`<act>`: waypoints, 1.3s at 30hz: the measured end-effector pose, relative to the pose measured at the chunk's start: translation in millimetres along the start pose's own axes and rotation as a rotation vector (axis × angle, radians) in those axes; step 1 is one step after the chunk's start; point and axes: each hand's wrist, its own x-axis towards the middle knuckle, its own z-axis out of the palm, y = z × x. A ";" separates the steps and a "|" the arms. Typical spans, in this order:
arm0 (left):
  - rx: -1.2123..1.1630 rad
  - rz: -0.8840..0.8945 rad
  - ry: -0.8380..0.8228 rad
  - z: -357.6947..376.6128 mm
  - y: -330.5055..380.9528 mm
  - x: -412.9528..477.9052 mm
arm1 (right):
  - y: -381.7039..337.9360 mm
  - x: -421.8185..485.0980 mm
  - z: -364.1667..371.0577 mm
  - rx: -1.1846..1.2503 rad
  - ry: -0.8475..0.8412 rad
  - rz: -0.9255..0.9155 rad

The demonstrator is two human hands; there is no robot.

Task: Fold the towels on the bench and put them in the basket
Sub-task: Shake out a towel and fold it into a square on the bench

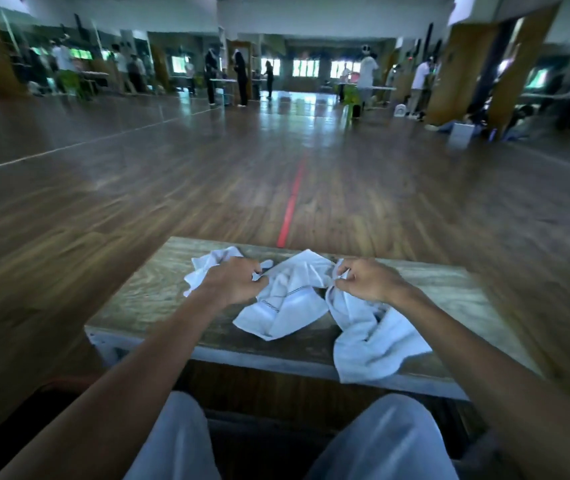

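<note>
Left grip (233, 284) and right grip (368, 282): fingers curled, each pinching a bunched upper edge of the white towel (290, 303). The cloth is soft and crumpled, with a dashed stitch line near the hem. It lies on the woodgrain bench (145, 296), right end reaching the near edge. One towel or several: can't tell. Fingertips partly hidden in folds.
</note>
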 end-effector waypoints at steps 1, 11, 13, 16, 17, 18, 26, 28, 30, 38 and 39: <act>-0.012 0.032 -0.019 7.5 9.9 3.0 | 12.3 -5.8 -0.4 0.000 0.004 0.033; -0.011 0.243 -0.127 85.0 63.0 26.8 | 82.2 -45.7 36.9 0.028 -0.077 0.152; 0.024 0.350 -0.091 102.5 74.4 21.8 | 89.9 -50.0 56.2 0.032 -0.161 0.123; -0.026 0.473 -0.091 132.5 91.9 9.4 | 102.1 -56.5 90.6 -0.094 -0.195 0.078; -0.035 0.500 -0.115 144.4 97.9 7.1 | 106.9 -58.4 102.0 -0.180 -0.198 0.068; -0.028 0.527 -0.140 157.0 103.4 5.1 | 111.7 -59.6 110.7 -0.260 -0.206 0.052; 0.134 0.515 -0.090 217.5 128.9 -6.7 | 133.5 -69.5 144.1 -0.353 0.103 -0.056; 0.072 0.533 -0.018 215.7 130.2 -7.4 | 132.9 -69.7 136.7 -0.255 0.141 -0.080; -0.022 0.537 0.063 207.9 131.1 -7.7 | 131.6 -69.1 125.8 -0.178 0.191 -0.066; -0.109 0.568 0.169 117.0 132.5 11.8 | 109.6 -64.0 58.7 -0.069 0.228 -0.096; -0.121 0.566 0.182 102.2 132.7 13.7 | 104.1 -63.5 47.3 -0.065 0.213 -0.082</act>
